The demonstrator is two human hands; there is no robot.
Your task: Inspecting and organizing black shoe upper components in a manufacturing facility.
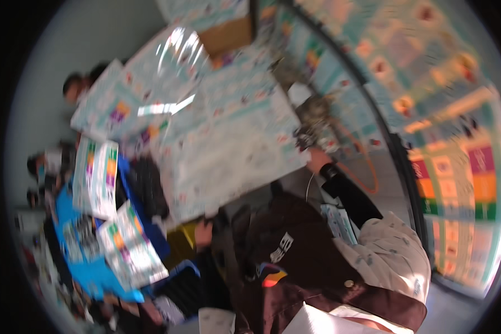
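My right hand (319, 160) is at the right corner of a work table (222, 161) covered with printed sheets. A dark, lumpy thing (303, 139) lies just beyond its fingers; blur hides whether I grip it. A dark watch or band (329, 171) is on that wrist. Low beside the table's near edge is my left hand (204, 234), its fingers smeared and partly in shadow. Close to it stands a yellow bin (181, 244). I wear a dark brown apron (284, 245) over pale sleeves.
Clear plastic film (178, 55) glints over printed sheets at the table's far left. A blue crate (150, 228) with printed sheets (131, 245) is on the left. Several people are beyond it. A dark-framed printed panel (456, 167) stands right, with an orange cable (374, 178) nearby.
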